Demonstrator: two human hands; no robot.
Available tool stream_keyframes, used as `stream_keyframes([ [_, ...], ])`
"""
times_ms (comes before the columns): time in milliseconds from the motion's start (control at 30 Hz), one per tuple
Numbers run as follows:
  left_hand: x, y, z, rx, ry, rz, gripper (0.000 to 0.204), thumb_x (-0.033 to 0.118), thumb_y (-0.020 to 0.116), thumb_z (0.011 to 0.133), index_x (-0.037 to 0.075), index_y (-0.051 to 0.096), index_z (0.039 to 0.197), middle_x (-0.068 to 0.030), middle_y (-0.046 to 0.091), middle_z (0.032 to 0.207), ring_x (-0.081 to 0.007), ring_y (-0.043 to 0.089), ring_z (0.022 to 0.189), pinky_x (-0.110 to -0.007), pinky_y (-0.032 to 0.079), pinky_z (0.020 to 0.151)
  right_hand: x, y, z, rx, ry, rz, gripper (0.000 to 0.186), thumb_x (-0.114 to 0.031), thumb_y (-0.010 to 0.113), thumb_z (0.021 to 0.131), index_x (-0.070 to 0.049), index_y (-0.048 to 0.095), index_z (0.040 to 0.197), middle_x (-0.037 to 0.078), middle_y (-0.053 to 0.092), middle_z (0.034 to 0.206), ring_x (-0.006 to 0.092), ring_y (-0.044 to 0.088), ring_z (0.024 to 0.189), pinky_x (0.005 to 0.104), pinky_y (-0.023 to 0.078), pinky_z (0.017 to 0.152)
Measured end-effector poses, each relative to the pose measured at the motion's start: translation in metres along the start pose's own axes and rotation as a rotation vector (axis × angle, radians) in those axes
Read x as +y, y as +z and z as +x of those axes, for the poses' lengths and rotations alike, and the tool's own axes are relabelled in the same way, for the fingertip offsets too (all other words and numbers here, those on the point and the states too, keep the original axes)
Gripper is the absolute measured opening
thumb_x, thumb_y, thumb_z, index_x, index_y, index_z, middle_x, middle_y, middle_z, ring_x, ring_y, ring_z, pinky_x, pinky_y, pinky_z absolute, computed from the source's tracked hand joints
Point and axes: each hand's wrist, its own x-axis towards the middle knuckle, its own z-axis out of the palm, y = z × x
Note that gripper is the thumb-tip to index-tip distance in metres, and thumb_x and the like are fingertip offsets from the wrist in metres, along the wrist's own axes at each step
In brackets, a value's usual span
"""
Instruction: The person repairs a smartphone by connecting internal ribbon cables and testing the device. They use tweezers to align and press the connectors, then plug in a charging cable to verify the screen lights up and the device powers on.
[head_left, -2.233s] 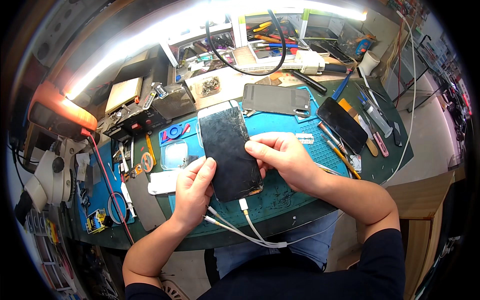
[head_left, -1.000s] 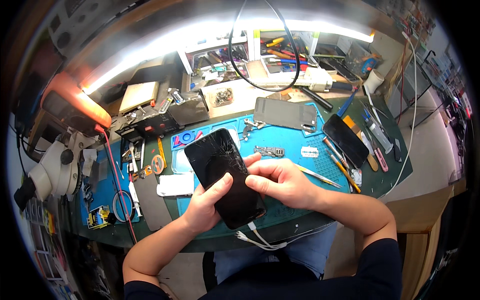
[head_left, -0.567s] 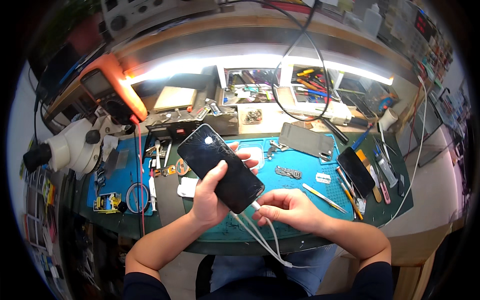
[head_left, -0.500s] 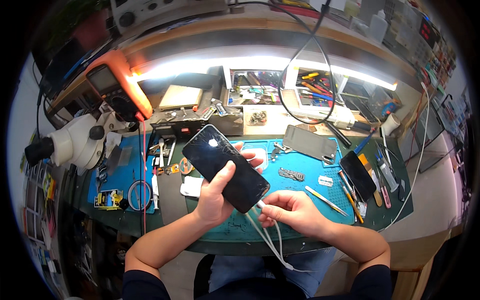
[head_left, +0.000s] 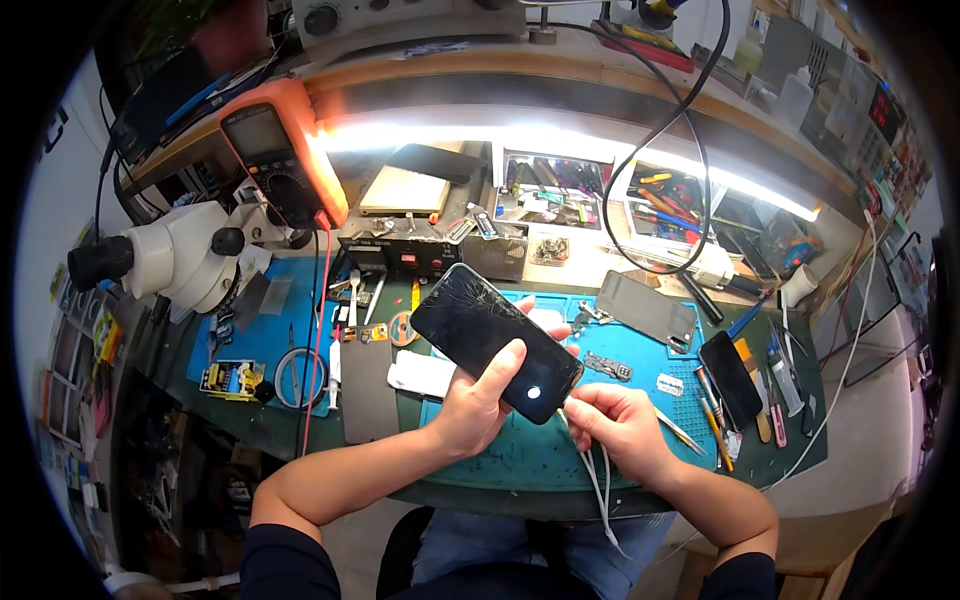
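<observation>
A white microscope (head_left: 185, 255) is standing at far left, an orange multimeter (head_left: 290, 150) leaning near it. The left hand (head_left: 470, 410) is gripping a cracked black smartphone (head_left: 485, 325), thumb lying across the glass, other fingers showing past its far edge; the phone is being held above a blue mat (head_left: 520, 457) on the green desk (head_left: 250, 430). The right hand (head_left: 618, 425) is pinching a white cable (head_left: 605, 515) at the phone's lower end; plug seating is remaining undeterminable. Further right, a razor blade (head_left: 670, 384), second smartphone (head_left: 730, 378) and syringe (head_left: 785, 382) are lying.
</observation>
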Motion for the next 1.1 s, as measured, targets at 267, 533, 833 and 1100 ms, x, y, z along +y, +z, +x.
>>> stream_keyframes([
  [267,-0.001,-0.003,0.003,0.01,-0.01,0.016,0.06,0.024,0.053,0.102,0.004,0.025,0.152,-0.0223,0.056,0.135,-0.0315,0.059,0.122,-0.045,0.049,0.105,0.004,0.001,0.0,0.032,-0.032,-0.042,0.023,-0.02,0.065,0.099,0.0,0.068,0.109,0.001,0.066,0.083,0.0057,0.06,0.069,0.0209,0.051,0.063],
  [533,0.0,-0.002,-0.001,0.026,-0.014,0.045,0.06,0.025,0.051,0.104,0.008,0.022,0.153,-0.0231,0.054,0.138,-0.0338,0.058,0.125,-0.048,0.049,0.105,0.002,0.001,0.002,-0.041,-0.038,-0.082,0.025,-0.02,0.062,0.1,0.001,0.066,0.112,0.003,0.068,0.086,0.0065,0.062,0.071,0.0213,0.051,0.066],
  [833,-0.011,-0.004,0.001,0.036,0.011,0.055,0.063,0.03,0.052,0.104,0.011,0.02,0.154,-0.0234,0.05,0.141,-0.0347,0.054,0.129,-0.048,0.047,0.106,-0.005,0.002,-0.002,0.044,0.006,-0.048,0.026,-0.022,0.064,0.099,-0.001,0.063,0.115,0.001,0.066,0.091,0.0055,0.061,0.074,0.021,0.052,0.066],
  [1100,-0.013,0.005,-0.001,0.052,0.049,0.134,0.063,0.029,0.047,0.106,0.011,0.014,0.156,-0.0221,0.046,0.143,-0.0355,0.051,0.131,-0.05,0.045,0.108,0.007,-0.003,0.003,0.118,-0.106,-0.182,0.029,-0.024,0.07,0.094,-0.001,0.062,0.109,0.003,0.067,0.088,0.0077,0.06,0.072,0.0246,0.05,0.062],
])
